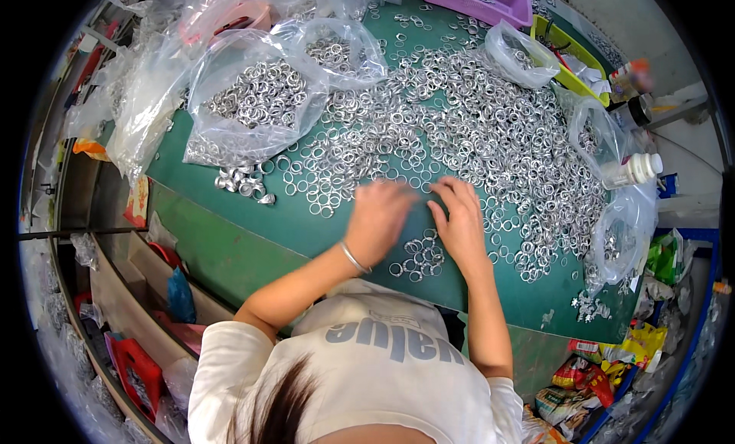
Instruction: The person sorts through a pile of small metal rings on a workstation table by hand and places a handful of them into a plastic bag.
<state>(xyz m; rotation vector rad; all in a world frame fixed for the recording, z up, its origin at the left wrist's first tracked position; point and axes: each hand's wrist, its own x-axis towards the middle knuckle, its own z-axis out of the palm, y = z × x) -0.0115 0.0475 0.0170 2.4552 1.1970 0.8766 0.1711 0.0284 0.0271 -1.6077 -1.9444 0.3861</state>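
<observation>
My left hand [379,218], with a silver bangle [354,258] on its wrist, reaches over the near edge of a wide spread of silver metal rings [367,130]. Its fingertips are smeared by motion, so I cannot tell whether a ring is in them. Close beside it, my right hand [462,220] rests low over the green tabletop [306,233]. The thumb and fingers there are apart, and the fingertips are next to a few loose rings [426,176]. Between my wrists and nearer to me lies a small separate group of rings [423,259].
A clear plastic bag of rings [264,99] stands at the left, with chunkier silver pieces [243,184] before it. More bags [624,233] edge the right side. A purple tray [490,4] and a yellow-green basket [574,57] stand at the back, a white bottle [639,170] at the right.
</observation>
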